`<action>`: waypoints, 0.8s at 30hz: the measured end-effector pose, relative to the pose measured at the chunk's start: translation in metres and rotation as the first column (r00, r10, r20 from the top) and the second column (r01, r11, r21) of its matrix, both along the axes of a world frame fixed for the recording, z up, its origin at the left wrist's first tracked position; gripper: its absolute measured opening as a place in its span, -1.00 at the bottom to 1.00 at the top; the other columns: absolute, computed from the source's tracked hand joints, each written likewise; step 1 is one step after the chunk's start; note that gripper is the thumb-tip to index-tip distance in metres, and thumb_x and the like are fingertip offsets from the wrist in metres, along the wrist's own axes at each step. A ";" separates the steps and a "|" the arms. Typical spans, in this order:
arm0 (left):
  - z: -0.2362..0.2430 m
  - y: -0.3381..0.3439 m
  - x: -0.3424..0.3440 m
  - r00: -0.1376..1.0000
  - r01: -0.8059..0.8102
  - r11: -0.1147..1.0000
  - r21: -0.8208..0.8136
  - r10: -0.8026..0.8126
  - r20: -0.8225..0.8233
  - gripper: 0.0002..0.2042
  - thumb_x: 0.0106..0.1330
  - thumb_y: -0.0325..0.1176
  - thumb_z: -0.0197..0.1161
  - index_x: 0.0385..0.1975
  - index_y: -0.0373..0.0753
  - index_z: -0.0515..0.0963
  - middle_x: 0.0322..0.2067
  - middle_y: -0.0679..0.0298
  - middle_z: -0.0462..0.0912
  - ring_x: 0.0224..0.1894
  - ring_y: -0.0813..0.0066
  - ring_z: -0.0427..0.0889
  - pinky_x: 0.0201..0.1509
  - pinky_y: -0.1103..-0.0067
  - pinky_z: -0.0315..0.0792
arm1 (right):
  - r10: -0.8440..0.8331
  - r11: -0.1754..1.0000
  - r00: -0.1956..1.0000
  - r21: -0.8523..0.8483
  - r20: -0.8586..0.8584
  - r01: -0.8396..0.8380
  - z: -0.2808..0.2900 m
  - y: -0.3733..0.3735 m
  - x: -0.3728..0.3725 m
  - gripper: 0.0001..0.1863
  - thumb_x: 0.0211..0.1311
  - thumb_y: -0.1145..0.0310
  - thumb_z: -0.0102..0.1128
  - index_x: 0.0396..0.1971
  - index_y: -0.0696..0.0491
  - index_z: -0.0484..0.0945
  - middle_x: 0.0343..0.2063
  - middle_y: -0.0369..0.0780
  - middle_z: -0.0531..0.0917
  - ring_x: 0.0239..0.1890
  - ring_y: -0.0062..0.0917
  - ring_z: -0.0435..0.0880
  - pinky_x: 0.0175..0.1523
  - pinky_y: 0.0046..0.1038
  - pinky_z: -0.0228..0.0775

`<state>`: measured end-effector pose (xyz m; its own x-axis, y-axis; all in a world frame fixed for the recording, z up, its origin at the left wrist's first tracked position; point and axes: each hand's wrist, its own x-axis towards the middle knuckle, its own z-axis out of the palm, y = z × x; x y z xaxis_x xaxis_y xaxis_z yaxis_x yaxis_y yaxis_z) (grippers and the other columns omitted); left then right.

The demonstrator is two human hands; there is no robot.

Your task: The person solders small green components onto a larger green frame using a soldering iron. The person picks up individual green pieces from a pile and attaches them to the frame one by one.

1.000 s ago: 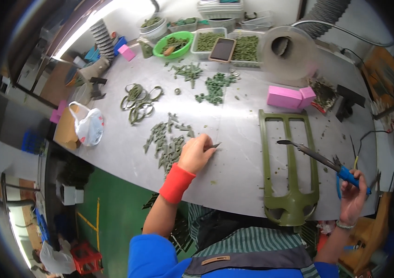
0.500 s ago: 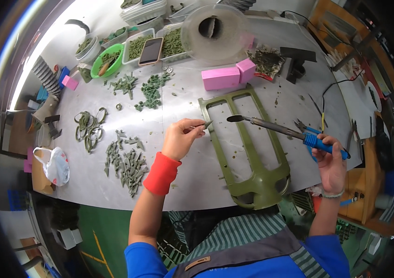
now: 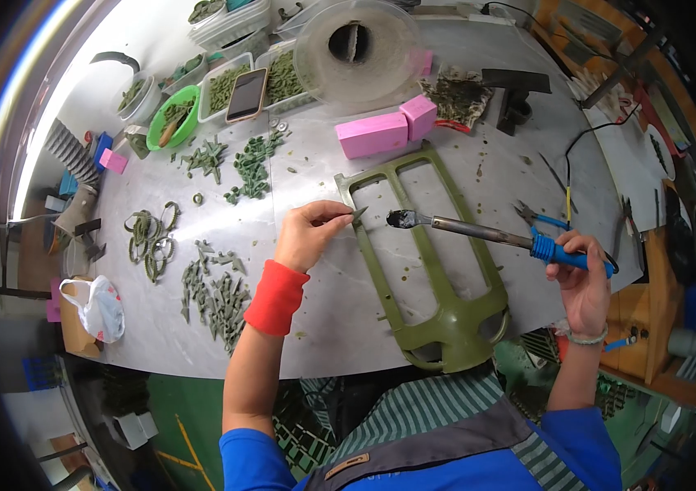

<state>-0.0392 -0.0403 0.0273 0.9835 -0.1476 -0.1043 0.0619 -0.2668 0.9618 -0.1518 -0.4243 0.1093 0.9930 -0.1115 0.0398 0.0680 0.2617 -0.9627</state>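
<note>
My left hand (image 3: 309,236), below a red wristband, pinches a small pointed green piece (image 3: 359,213) beside the upper left rail of an olive-green frame (image 3: 438,286). That frame lies on the table, with long openings between its bars. In my right hand (image 3: 584,288) is a soldering iron (image 3: 487,232) with a blue handle and a broad, dark spoon-like tip, held above the frame. The tip points left toward the pinched piece, with a gap between them. Left of my forearm lies a pile of loose grey-green pointed pieces (image 3: 219,299).
Pink blocks (image 3: 372,135) stand beyond the frame. Farther back are tubs of green pellets (image 3: 286,74), a phone (image 3: 247,94) and a green bowl (image 3: 174,117). Green rings (image 3: 150,241) lie at left; pliers (image 3: 538,216) and a black cord (image 3: 589,151) at right.
The soldering iron has rolled, so its tip now shows a dark, shiny face. My left hand keeps its pinch. The whole view has shifted slightly.
</note>
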 end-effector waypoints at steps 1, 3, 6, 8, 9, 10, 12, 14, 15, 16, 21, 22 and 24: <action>0.003 -0.002 0.001 1.000 0.001 1.000 0.032 -0.001 0.005 -0.85 0.19 -0.47 0.31 -0.27 -0.35 0.66 -0.39 0.29 0.70 -0.34 0.65 0.59 -0.20 0.68 0.45 | -0.015 1.000 1.000 0.000 0.001 0.015 0.000 -0.001 -0.001 -0.61 0.47 0.13 -0.15 -0.27 0.20 0.45 -0.18 -0.12 0.51 -0.39 -0.47 0.65 -0.26 -0.46 0.55; 0.004 -0.003 0.001 1.000 0.001 0.998 0.063 -0.001 0.010 -0.85 0.19 -0.47 0.31 -0.27 -0.35 0.66 -0.39 0.30 0.70 -0.35 0.65 0.59 -0.20 0.67 0.45 | -0.029 1.000 1.000 0.000 0.002 0.029 0.000 0.000 0.000 -0.60 0.48 0.12 -0.15 -0.27 0.20 0.45 -0.18 -0.13 0.51 -0.39 -0.48 0.65 -0.26 -0.46 0.55; 0.001 0.001 0.000 1.000 -0.008 0.999 0.048 0.008 0.007 -0.86 0.18 -0.47 0.31 -0.28 -0.35 0.66 -0.41 0.31 0.69 -0.37 0.66 0.58 -0.23 0.67 0.45 | -0.039 0.999 0.999 0.008 0.000 0.039 -0.003 0.003 0.004 -0.61 0.48 0.14 -0.14 -0.28 0.21 0.45 -0.19 -0.13 0.50 -0.40 -0.48 0.65 -0.26 -0.45 0.55; 0.000 0.009 -0.003 1.000 -0.001 0.990 0.138 -0.002 0.022 -0.85 0.20 -0.47 0.31 -0.26 -0.34 0.66 -0.36 0.32 0.69 -0.30 0.65 0.58 -0.14 0.68 0.45 | -0.027 1.000 1.000 -0.002 0.003 0.027 -0.009 0.006 0.007 -0.63 0.47 0.15 -0.12 -0.27 0.18 0.47 -0.18 -0.15 0.51 -0.40 -0.50 0.65 -0.28 -0.45 0.54; 0.004 0.010 -0.005 1.000 -0.023 0.988 0.152 0.019 0.024 -0.85 0.20 -0.47 0.31 -0.26 -0.34 0.66 -0.36 0.32 0.69 -0.30 0.65 0.58 -0.14 0.68 0.45 | -0.006 1.000 1.000 0.012 0.006 0.005 -0.010 0.003 0.007 -0.63 0.47 0.15 -0.12 -0.27 0.18 0.47 -0.18 -0.15 0.51 -0.40 -0.50 0.65 -0.28 -0.45 0.54; 0.006 0.007 -0.006 1.000 -0.016 0.989 0.148 0.012 0.029 -0.85 0.20 -0.46 0.32 -0.27 -0.34 0.66 -0.36 0.32 0.69 -0.30 0.65 0.57 -0.15 0.67 0.45 | -0.047 0.999 0.999 0.010 -0.018 0.047 -0.015 -0.004 0.005 -0.65 0.47 0.14 -0.10 -0.27 0.16 0.47 -0.18 -0.18 0.52 -0.40 -0.52 0.64 -0.27 -0.47 0.53; 0.009 0.004 -0.007 0.997 -0.023 0.990 0.138 0.013 0.073 -0.84 0.19 -0.44 0.33 -0.27 -0.33 0.66 -0.39 0.31 0.69 -0.32 0.66 0.56 -0.18 0.66 0.45 | -0.123 0.992 0.991 0.019 -0.051 0.124 -0.019 -0.012 0.000 -0.67 0.46 0.13 -0.07 -0.26 0.12 0.48 -0.19 -0.22 0.52 -0.40 -0.56 0.61 -0.25 -0.51 0.50; 0.007 0.011 -0.013 0.992 -0.072 0.987 0.143 0.055 0.118 -0.84 0.19 -0.44 0.33 -0.27 -0.33 0.66 -0.40 0.31 0.69 -0.34 0.67 0.55 -0.20 0.66 0.45 | -0.122 0.991 0.991 0.041 -0.061 0.124 -0.016 -0.015 -0.001 -0.67 0.45 0.12 -0.06 -0.26 0.10 0.49 -0.19 -0.25 0.52 -0.40 -0.58 0.59 -0.24 -0.54 0.48; 0.005 0.015 -0.019 0.996 -0.079 0.991 0.108 0.073 0.058 -0.84 0.19 -0.44 0.32 -0.27 -0.34 0.66 -0.40 0.32 0.69 -0.34 0.67 0.56 -0.21 0.66 0.46 | -0.148 0.988 0.987 0.041 -0.067 0.151 -0.015 -0.016 -0.001 -0.68 0.45 0.12 -0.04 -0.26 0.09 0.49 -0.20 -0.26 0.52 -0.40 -0.59 0.57 -0.22 -0.56 0.46; 0.003 0.021 -0.026 0.996 -0.087 0.994 0.070 0.087 0.000 -0.84 0.20 -0.44 0.32 -0.26 -0.34 0.66 -0.41 0.32 0.68 -0.34 0.67 0.57 -0.22 0.66 0.46 | -0.175 0.983 0.982 0.040 -0.073 0.179 -0.016 -0.015 0.001 -0.69 0.44 0.12 -0.03 -0.26 0.09 0.48 -0.20 -0.27 0.51 -0.40 -0.59 0.56 -0.21 -0.58 0.44; -0.007 0.043 -0.060 0.990 -0.144 0.986 0.085 0.143 0.012 -0.85 0.22 -0.48 0.28 -0.25 -0.35 0.65 -0.41 0.32 0.68 -0.31 0.64 0.61 -0.17 0.66 0.49 | -0.158 0.985 0.983 0.060 -0.093 0.164 -0.014 -0.004 0.008 -0.70 0.42 0.12 0.02 -0.27 0.09 0.48 -0.21 -0.26 0.50 -0.39 -0.61 0.54 -0.19 -0.60 0.42; -0.005 0.044 -0.064 0.990 -0.141 0.981 0.133 0.137 0.037 -0.85 0.22 -0.48 0.28 -0.25 -0.36 0.65 -0.40 0.31 0.68 -0.30 0.63 0.62 -0.16 0.65 0.49 | -0.168 0.982 0.981 0.076 -0.098 0.176 -0.014 -0.004 0.008 -0.70 0.41 0.12 0.03 -0.27 0.09 0.48 -0.21 -0.26 0.50 -0.39 -0.61 0.54 -0.19 -0.60 0.43; -0.007 0.047 -0.070 0.988 -0.145 0.976 0.163 0.134 0.074 -0.85 0.21 -0.49 0.28 -0.26 -0.38 0.64 -0.39 0.28 0.69 -0.29 0.60 0.63 -0.14 0.64 0.50 | -0.171 0.979 0.980 0.093 -0.101 0.180 -0.013 -0.002 0.009 -0.69 0.41 0.11 0.04 -0.28 0.09 0.48 -0.21 -0.26 0.50 -0.40 -0.62 0.54 -0.20 -0.61 0.43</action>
<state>-0.1088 0.0068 0.0207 0.9985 0.0061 -0.0540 0.0516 -0.4172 0.9074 -0.1427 -0.4267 0.0958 0.9564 -0.2832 -0.0714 0.0338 0.3501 -0.9361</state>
